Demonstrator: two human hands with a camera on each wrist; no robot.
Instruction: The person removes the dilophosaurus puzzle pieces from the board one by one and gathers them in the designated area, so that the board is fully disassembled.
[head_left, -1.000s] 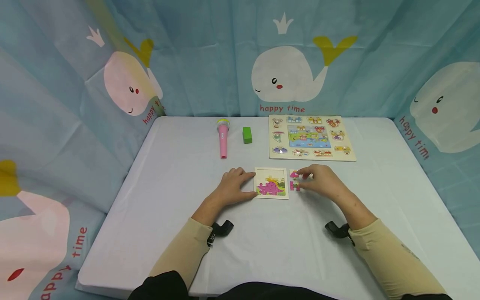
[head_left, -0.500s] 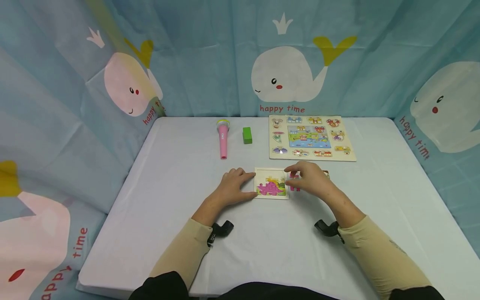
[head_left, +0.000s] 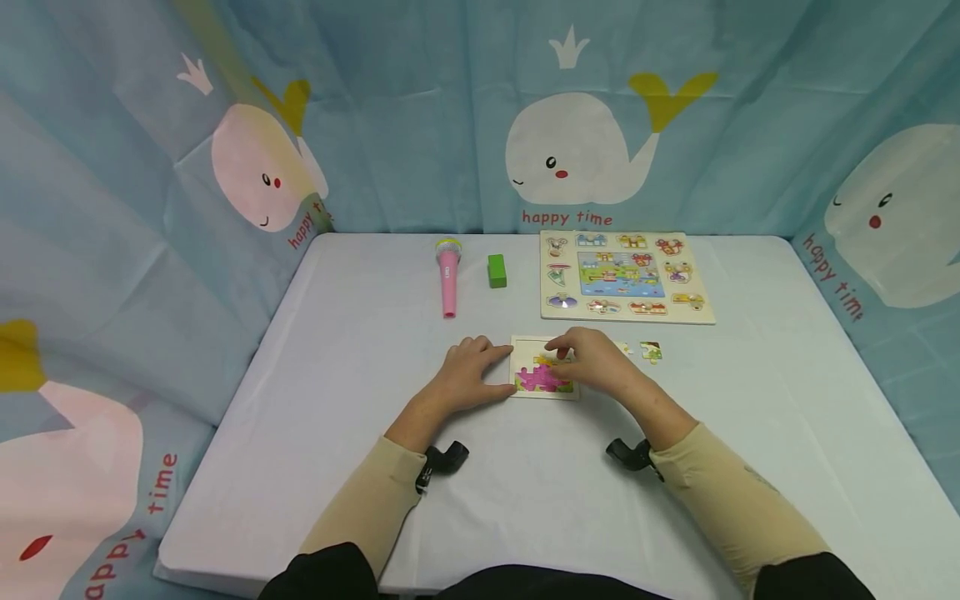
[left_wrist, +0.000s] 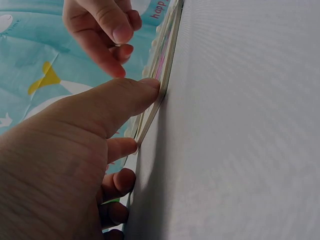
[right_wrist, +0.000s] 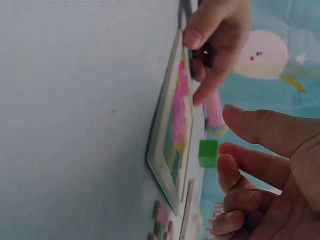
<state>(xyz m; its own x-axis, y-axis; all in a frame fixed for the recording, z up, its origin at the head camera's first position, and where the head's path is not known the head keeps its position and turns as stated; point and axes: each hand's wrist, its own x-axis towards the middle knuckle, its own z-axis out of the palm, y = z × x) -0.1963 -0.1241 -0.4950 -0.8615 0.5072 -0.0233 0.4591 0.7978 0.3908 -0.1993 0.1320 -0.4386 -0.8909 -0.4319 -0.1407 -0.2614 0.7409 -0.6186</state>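
A small wooden jigsaw board (head_left: 543, 396) with a pink dinosaur picture lies flat on the white table. My left hand (head_left: 468, 375) rests at its left side, thumb and index finger spread, their tips touching the rim near two corners. Above the right part of the board hovers my right hand (head_left: 596, 358). In the right wrist view this hand (right_wrist: 270, 165) has thumb and index finger apart, with nothing visible between them. A loose jigsaw piece (head_left: 651, 352) lies to the right, with another partly covered. More pieces (right_wrist: 161, 214) show beside the board in the right wrist view.
Behind the board lies a larger wooden puzzle board (head_left: 626, 312) with animal and vehicle pictures. A green block (head_left: 497, 272) and a pink toy microphone (head_left: 448, 279) are at the back of the table (head_left: 360, 333). A whale-print curtain (head_left: 420, 125) hangs behind.
My right hand has moved left from the loose pieces to over the jigsaw board, uncovering a piece on the right. My left hand has stayed at the board's left edge.
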